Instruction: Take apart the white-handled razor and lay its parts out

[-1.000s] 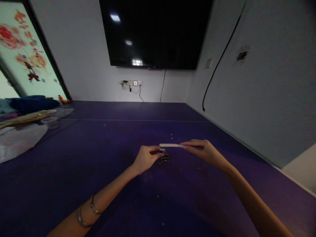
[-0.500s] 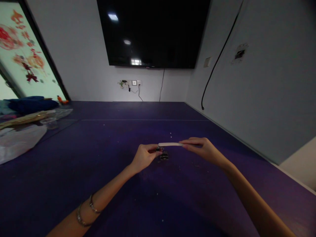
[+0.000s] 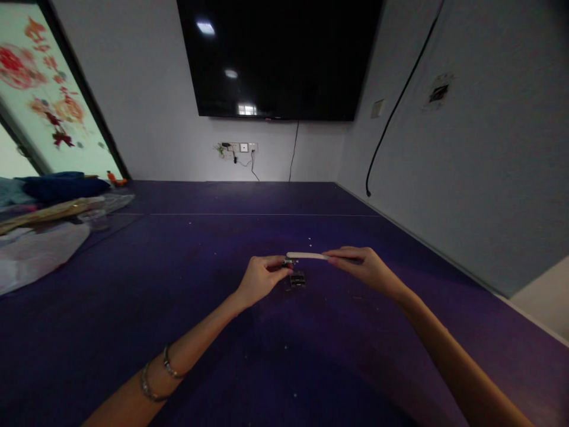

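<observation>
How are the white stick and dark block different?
The white stick is long and slim; the dark block is shorter and chunkier. The stick is pale; the block is blackish. The right hand holds the stick; the block sits on the purple surface. Both are near the left hand.

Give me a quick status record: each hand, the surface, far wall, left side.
left hand: pinches a small dark piece, details unclear
right hand: holds a pale stick, far end at that piece; contact unclear
purple surface: dark block near left fingertips
far wall: black screen
left side: blue cloth
</observation>
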`<state>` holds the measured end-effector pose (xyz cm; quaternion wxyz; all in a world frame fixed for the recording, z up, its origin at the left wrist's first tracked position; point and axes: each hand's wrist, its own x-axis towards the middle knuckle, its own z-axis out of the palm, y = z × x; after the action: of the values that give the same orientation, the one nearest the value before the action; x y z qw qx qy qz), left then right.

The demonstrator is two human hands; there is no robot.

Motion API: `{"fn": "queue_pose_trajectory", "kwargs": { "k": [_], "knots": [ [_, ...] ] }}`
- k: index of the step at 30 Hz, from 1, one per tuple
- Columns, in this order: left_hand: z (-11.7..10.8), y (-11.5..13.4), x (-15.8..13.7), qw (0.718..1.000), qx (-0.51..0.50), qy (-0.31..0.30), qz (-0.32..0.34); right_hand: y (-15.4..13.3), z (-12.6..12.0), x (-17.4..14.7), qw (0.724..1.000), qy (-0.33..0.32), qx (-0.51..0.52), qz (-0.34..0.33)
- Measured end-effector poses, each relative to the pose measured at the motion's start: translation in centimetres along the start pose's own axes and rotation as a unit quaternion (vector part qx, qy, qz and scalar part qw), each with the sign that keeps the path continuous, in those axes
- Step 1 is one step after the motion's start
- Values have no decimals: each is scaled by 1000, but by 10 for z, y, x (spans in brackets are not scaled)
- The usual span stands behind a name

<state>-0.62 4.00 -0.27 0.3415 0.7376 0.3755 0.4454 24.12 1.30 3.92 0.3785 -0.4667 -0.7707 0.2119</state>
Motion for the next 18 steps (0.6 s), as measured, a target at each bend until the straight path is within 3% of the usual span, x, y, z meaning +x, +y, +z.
{"fn": "queue_pose_trajectory", "kwargs": {
  "k": [18],
  "knots": [
    [1,-2,0,999,-32,-3,-7,-2,6,0,1000,7,15,-9]
  ]
}}
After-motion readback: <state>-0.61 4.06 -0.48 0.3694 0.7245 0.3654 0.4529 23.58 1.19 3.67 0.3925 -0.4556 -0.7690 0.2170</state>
